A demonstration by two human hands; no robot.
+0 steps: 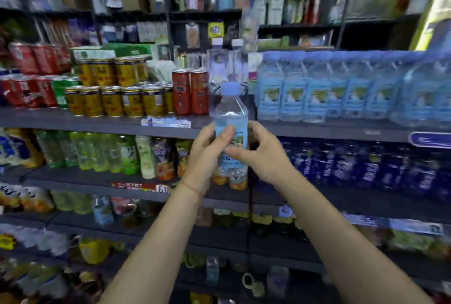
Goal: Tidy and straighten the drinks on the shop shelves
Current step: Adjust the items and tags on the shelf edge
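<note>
My left hand [207,155] has its fingers wrapped round the back of the water bottle [230,118] and its thumb laid across the label in front, so that hand carries it; my right hand [261,155] is closed in from the other side, thumb and forefinger pinching the lower label, the two hands nearly meeting around the one bottle. The bottle stands upright between them, long axis vertical, pale blue cap [230,87] on top, held out in the air in front of the shelf edge [97,124] rather than resting on it. What matters next is the direction to its place: the row of matching water bottles [341,91] runs along the same shelf up and to my right, and the near end of that row sits just beside the bottle I hold, so my right hand is the nearer one for setting it in. Both forearms reach forward and slightly upward, wrists level, elbows low. Directly behind the bottle stand two taller clear bottles [225,64] and, to the left, red cans [190,92]; the frame is smeared by motion, so I cannot say for certain whether a free gap lies at the row's end.
</note>
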